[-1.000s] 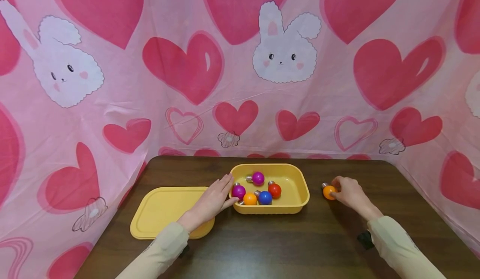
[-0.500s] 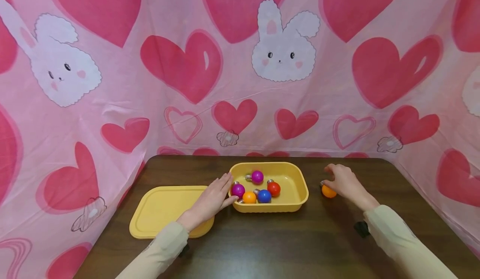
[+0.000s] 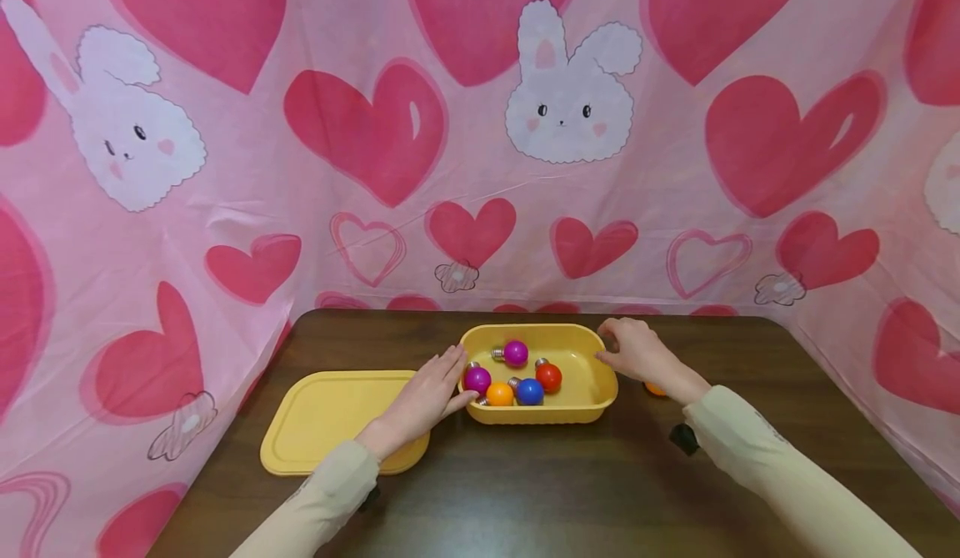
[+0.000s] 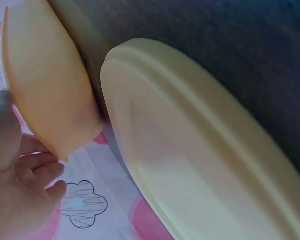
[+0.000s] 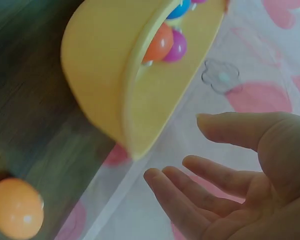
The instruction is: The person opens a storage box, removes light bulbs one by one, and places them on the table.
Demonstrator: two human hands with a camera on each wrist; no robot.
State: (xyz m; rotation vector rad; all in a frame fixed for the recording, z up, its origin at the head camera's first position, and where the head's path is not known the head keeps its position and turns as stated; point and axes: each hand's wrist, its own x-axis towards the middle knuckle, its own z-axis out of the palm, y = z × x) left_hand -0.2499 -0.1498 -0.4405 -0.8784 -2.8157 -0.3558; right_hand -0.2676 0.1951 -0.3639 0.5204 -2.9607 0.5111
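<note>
A yellow plastic box (image 3: pixel 543 416) on the table holds several coloured light bulbs: two purple bulbs (image 3: pixel 515 353), an orange bulb (image 3: pixel 500 395), a blue bulb (image 3: pixel 530 392) and a red bulb (image 3: pixel 550 378). My left hand (image 3: pixel 422 397) touches the box's left end, fingers extended along the rim and thumb at the front corner. Over the box's right end hovers my right hand (image 3: pixel 647 354), holding nothing, thumb and fingers apart in the right wrist view. Another orange bulb (image 5: pixel 16 209) lies on the table right of the box, mostly hidden behind the right wrist in the head view.
A flat yellow lid (image 3: pixel 330 416) lies left of the box, partly under the left forearm. The dark wooden table (image 3: pixel 525 491) backs onto a pink curtain (image 3: pixel 480 141) printed with hearts and rabbits.
My right hand has let go of the loose orange bulb and moved left to the box's right end; that bulb stays on the table. The left hand has kept its place.
</note>
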